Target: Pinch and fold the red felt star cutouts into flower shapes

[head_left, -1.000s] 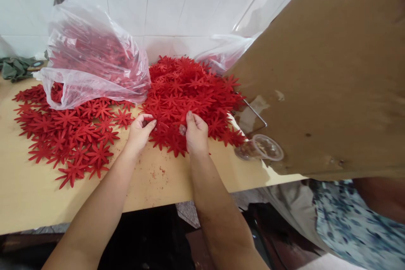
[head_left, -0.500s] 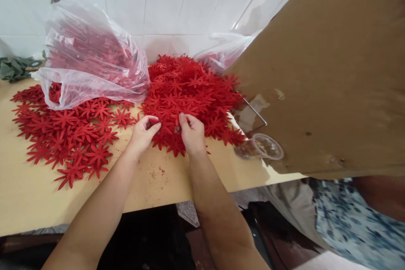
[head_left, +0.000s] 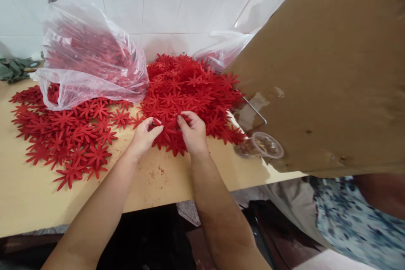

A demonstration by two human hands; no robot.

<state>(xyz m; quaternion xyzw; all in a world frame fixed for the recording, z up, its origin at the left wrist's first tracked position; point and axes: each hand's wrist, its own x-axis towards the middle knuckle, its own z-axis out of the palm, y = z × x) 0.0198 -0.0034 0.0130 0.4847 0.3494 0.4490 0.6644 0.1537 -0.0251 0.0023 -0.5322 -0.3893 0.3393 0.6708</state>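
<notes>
My left hand (head_left: 144,137) and my right hand (head_left: 194,135) pinch a red flower-shaped piece (head_left: 171,127) between them, low over the front of a big pile. Its petals reach from one set of fingertips to the other; its outline blends into the red behind it. That pile of red flower-shaped pieces (head_left: 190,86) rises just past my fingers. To the left, a looser heap of the same pieces (head_left: 68,135) spreads over the table.
A clear plastic bag (head_left: 95,57) full of red pieces stands behind the left heap. Rightward are a transparent cup (head_left: 262,145) lying on its side and a large brown cardboard sheet (head_left: 332,71). Red crumbs dot the wooden table (head_left: 142,194). A person's patterned clothing (head_left: 351,215) shows at lower right.
My right fingers have shifted slightly and closed further on a petal. The left hand is nearly where it was, tilted a little. The piles look the same.
</notes>
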